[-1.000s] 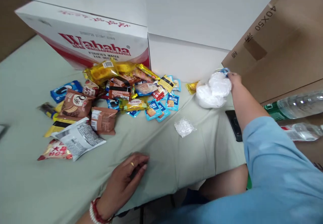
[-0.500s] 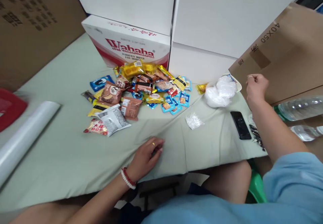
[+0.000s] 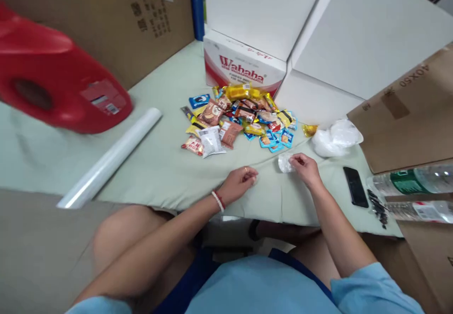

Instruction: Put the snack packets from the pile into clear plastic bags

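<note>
My right hand [image 3: 305, 168] is closed on a small crumpled clear plastic bag [image 3: 284, 162] that lies on the pale green table cloth [image 3: 155, 167]. My left hand [image 3: 241, 182] rests on the cloth near the front edge with its fingers curled in; whether they hold anything is hidden. A heap of several snack packets [image 3: 240, 118] lies just beyond both hands. To the right of the heap is a bundle of white plastic bags [image 3: 334, 137].
A Wahaha carton [image 3: 244, 66] and white boxes [image 3: 318, 45] stand behind the snacks. A brown carton [image 3: 406, 111] is at right, with a black phone [image 3: 355, 192] and two water bottles [image 3: 414, 182] near it. A clear film roll [image 3: 111, 156] and a red jug [image 3: 53, 75] lie at left.
My right hand has left the white bag bundle, drawn back toward me and taken hold of the small clear bag. The view has swung left and pulled back.
</note>
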Tool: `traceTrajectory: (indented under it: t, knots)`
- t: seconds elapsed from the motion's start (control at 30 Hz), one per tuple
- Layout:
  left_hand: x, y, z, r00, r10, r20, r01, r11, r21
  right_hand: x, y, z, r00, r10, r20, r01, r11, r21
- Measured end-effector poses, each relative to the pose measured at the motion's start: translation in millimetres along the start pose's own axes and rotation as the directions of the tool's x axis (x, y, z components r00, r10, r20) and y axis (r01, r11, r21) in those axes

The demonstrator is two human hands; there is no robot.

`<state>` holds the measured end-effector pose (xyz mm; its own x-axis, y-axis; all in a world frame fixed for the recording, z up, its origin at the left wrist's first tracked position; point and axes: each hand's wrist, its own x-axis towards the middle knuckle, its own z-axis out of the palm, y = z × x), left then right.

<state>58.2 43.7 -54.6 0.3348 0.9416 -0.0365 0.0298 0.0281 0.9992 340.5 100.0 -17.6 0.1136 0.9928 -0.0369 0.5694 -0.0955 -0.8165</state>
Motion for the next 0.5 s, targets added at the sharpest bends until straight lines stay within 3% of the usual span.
traceTrajectory:
  t: [0.1,0.2,0.27,0.37,0.5]
  knots:
    - [4,5,-4.9,0.992,-0.124,-0.020,0.117,0.967,-0.226,-26,-29,41,0.993,0.065,0.096,-0.100,0.900,0.424]
    - [6,9,-5.7,0.989,-0.144,0.032,0.146,0.932,-0.332,-50,-59,76,0.973,0.029,0.231,-0.144,0.852,0.502]
    - [6,10,-6.3,0.991,-0.134,0.028,0.136,0.927,-0.350,-60,-70,89,0.971,0.003,0.239,-0.123,0.863,0.490]
    - [6,9,-11.5,0.991,-0.127,-0.045,0.104,0.934,-0.342,-64,-72,90,0.985,0.042,0.168,-0.127,0.837,0.533]
    - [3,13,-22.3,0.991,-0.120,-0.066,0.084,0.913,-0.400,-64,-64,72,0.981,0.155,0.120,-0.195,0.715,0.671]
